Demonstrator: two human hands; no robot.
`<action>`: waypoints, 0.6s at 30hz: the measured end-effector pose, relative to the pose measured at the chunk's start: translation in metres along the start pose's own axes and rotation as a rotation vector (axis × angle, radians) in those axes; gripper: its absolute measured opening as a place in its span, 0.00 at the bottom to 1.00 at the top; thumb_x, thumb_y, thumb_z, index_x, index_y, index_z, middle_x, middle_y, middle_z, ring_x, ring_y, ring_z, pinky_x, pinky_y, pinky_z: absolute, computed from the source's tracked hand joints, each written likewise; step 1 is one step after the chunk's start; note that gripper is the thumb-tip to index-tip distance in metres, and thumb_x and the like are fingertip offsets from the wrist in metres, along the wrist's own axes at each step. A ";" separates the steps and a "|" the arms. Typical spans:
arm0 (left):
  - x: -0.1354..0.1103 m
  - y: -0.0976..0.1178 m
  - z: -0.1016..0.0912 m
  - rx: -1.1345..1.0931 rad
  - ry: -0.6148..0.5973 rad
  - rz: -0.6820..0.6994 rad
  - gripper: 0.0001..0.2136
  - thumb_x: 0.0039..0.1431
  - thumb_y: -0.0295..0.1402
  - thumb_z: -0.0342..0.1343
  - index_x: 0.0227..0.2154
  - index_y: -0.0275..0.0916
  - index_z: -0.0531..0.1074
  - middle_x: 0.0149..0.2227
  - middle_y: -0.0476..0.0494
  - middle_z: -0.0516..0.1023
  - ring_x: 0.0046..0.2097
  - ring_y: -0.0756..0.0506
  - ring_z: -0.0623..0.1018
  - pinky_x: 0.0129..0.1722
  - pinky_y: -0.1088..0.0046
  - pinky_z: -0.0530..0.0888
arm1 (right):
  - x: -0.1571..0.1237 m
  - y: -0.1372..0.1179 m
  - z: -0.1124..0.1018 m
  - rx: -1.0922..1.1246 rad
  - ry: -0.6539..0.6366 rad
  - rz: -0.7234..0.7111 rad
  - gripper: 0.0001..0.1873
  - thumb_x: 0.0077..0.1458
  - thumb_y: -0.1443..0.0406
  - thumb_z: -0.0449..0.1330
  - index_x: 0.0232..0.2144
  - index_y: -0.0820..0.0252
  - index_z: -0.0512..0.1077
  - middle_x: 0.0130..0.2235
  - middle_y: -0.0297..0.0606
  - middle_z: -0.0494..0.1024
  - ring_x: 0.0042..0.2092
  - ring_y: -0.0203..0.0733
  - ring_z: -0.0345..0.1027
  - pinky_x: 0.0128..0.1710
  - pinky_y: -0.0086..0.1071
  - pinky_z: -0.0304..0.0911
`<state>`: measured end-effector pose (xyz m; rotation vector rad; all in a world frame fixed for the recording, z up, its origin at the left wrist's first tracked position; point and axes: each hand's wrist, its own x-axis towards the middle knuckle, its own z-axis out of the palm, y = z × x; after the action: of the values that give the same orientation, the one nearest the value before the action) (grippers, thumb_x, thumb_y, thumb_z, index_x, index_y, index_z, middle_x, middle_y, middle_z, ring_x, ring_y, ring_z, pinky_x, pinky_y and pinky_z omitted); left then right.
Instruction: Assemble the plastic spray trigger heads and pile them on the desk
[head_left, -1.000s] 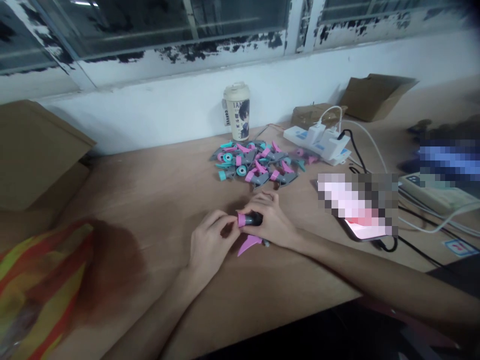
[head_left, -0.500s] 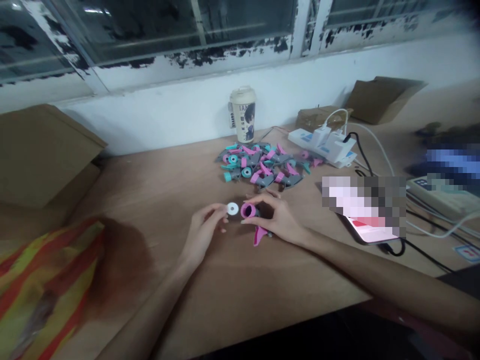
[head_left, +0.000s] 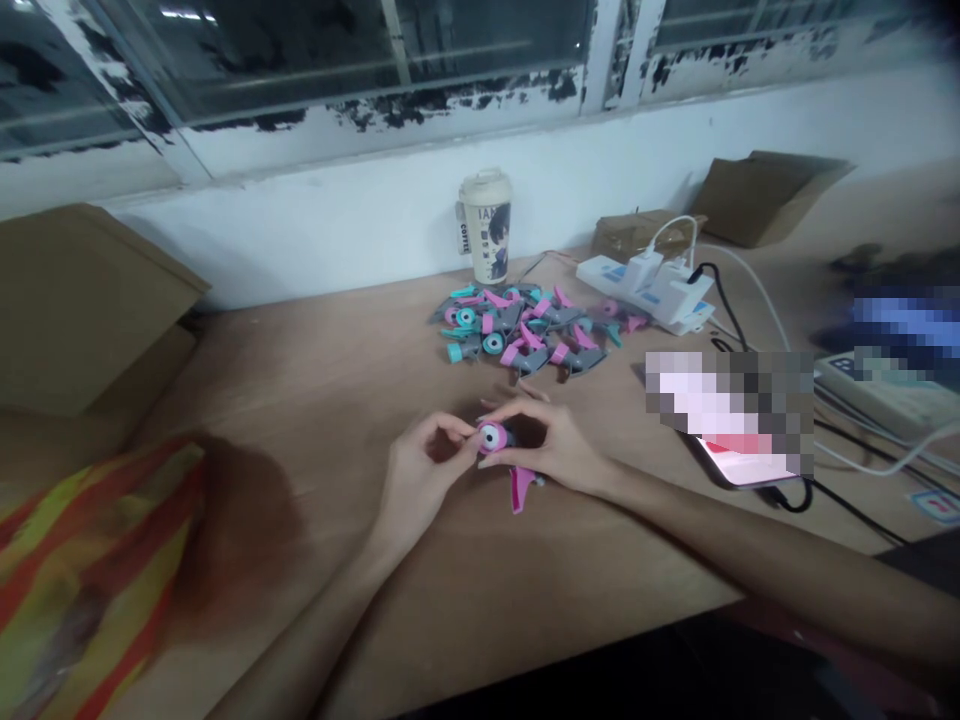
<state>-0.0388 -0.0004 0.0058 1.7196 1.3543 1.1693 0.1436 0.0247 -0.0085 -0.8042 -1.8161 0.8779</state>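
Note:
My right hand (head_left: 551, 440) grips a pink and grey trigger spray head (head_left: 523, 488) by its pink collar, with the collar's mouth facing left and the pink trigger hanging below. A white ring-shaped washer (head_left: 490, 437) lies in the mouth of that collar. My left hand (head_left: 431, 460) pinches at the washer's left edge, thumb and index finger together; the fingertips touch the washer and the collar rim. Behind the hands is a heap of spray heads (head_left: 525, 330) in pink, teal and grey, some showing white washers in their collars.
A lidded coffee cup (head_left: 487, 228) stands behind the heap. To the right are a white power strip (head_left: 645, 290) with chargers and cables, and a phone (head_left: 720, 430). Cardboard boxes (head_left: 82, 310) stand left and back right; a red-yellow striped bag (head_left: 97, 570) lies front left.
My left hand has moved right, bringing the washer from beside the collar into its mouth. My right hand still holds the spray head, now slightly lower.

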 end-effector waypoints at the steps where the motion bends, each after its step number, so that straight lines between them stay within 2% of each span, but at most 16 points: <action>1: -0.001 -0.001 0.000 0.034 0.010 0.034 0.06 0.51 0.36 0.60 0.28 0.38 0.72 0.28 0.49 0.72 0.30 0.51 0.71 0.28 0.78 0.68 | 0.000 0.000 0.000 -0.016 0.006 -0.006 0.17 0.41 0.58 0.68 0.35 0.51 0.73 0.38 0.33 0.79 0.47 0.45 0.72 0.55 0.48 0.54; 5: 0.000 0.002 -0.001 0.184 -0.020 0.143 0.04 0.52 0.34 0.59 0.30 0.40 0.74 0.31 0.48 0.72 0.32 0.51 0.72 0.27 0.79 0.68 | -0.001 0.003 0.000 -0.088 0.012 -0.066 0.18 0.40 0.58 0.69 0.36 0.51 0.73 0.38 0.32 0.80 0.47 0.44 0.71 0.59 0.50 0.46; 8: 0.001 0.005 -0.002 0.222 -0.056 0.174 0.03 0.52 0.32 0.59 0.30 0.40 0.74 0.32 0.48 0.72 0.32 0.51 0.73 0.26 0.79 0.68 | -0.001 0.007 0.000 -0.128 0.000 -0.117 0.18 0.42 0.58 0.68 0.38 0.51 0.72 0.40 0.33 0.80 0.48 0.44 0.71 0.60 0.52 0.42; 18: 0.000 0.000 0.002 0.229 -0.081 0.126 0.03 0.51 0.31 0.59 0.27 0.38 0.74 0.28 0.49 0.72 0.29 0.51 0.72 0.27 0.78 0.67 | -0.004 0.008 0.000 -0.223 0.046 -0.227 0.16 0.44 0.60 0.67 0.37 0.52 0.73 0.39 0.34 0.80 0.48 0.44 0.71 0.59 0.51 0.48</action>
<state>-0.0373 -0.0005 0.0053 2.0172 1.3913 1.0304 0.1463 0.0262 -0.0170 -0.7304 -1.9417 0.5137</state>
